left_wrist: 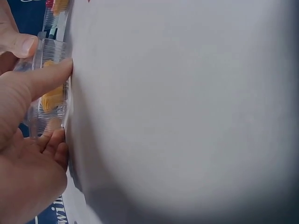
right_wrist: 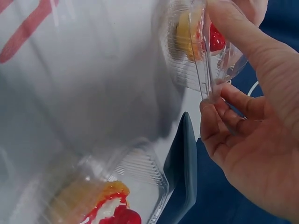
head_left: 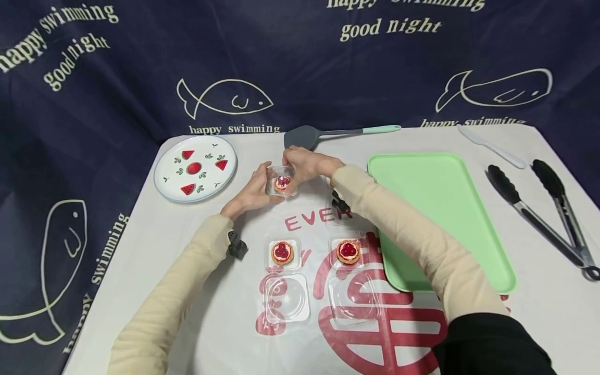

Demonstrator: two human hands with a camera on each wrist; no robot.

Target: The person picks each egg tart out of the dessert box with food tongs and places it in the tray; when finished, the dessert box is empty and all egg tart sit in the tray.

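Right of the plate, a squarish box with no clear long axis is held. Its left side is gripped by the left hand, its right edge pinched by the right hand, both equally near.

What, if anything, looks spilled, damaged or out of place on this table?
Nothing stands out. The two nearest tarts sit upright in open clear boxes, the plate and green tray lie flat, and I see no spill or damage.
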